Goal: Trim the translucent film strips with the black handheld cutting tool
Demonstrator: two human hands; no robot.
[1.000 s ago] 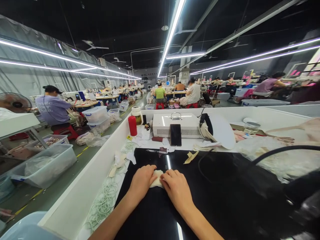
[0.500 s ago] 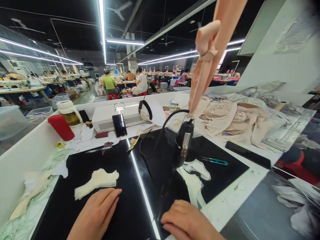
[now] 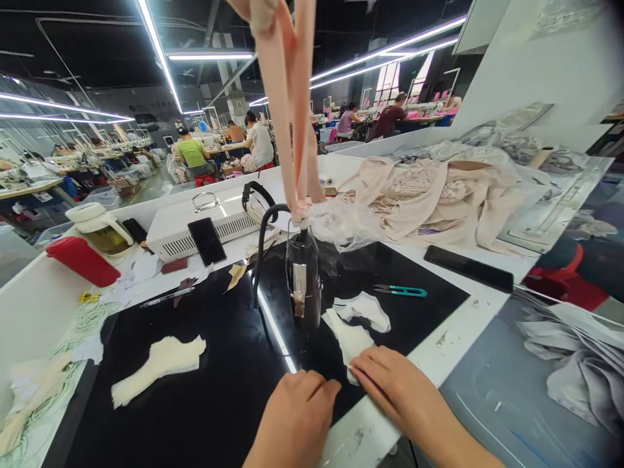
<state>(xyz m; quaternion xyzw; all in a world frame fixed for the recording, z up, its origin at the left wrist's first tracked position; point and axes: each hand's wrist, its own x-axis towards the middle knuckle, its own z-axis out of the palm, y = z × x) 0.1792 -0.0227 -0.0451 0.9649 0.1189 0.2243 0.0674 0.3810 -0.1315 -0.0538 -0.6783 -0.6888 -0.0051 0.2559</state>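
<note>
My right hand [image 3: 402, 390] has its fingers closed at the lower end of a cream fabric piece [image 3: 348, 335]. Beside that piece lies another cut piece, white [image 3: 368, 311]. My left hand [image 3: 299, 413] is low in the middle over the black board [image 3: 219, 403], fingers curled together; what they hold, if anything, is hidden beneath. A cream stack of cut fabric [image 3: 158, 364] rests on the board's left side. In front of my hands a black corded tool [image 3: 305, 279] hangs from peach fabric strips [image 3: 287, 97]. Teal thread snips [image 3: 402, 290] lie at the right.
Behind the board stand a white vented metal box [image 3: 214, 231], a phone [image 3: 207, 240] and a glass jug [image 3: 100, 227]. A black slab [image 3: 468, 268] and a beige garment heap [image 3: 439, 195] are at the right. Several people sit at sewing tables beyond.
My view has turned right. My left hand has moved right, away from the cream stack towards my right hand. My right hand has reached the cream fabric piece.
</note>
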